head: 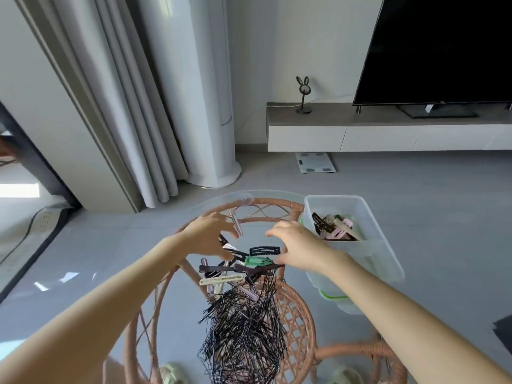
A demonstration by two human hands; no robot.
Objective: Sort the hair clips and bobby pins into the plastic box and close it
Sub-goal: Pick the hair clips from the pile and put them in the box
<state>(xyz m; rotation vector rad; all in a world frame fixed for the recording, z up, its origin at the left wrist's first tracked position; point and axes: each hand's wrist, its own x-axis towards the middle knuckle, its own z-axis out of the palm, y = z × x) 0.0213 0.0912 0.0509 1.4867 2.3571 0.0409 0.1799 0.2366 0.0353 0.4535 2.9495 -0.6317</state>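
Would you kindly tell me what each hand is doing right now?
Left hand: pinching a slim pale-pink hair clip.
Right hand: open, fingers spread, holding nothing.

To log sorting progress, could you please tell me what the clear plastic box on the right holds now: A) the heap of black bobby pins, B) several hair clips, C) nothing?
B: the clear rectangular plastic box holds pink, beige and dark hair clips, while the thin black bobby pins lie heaped on the glass-topped rattan table.
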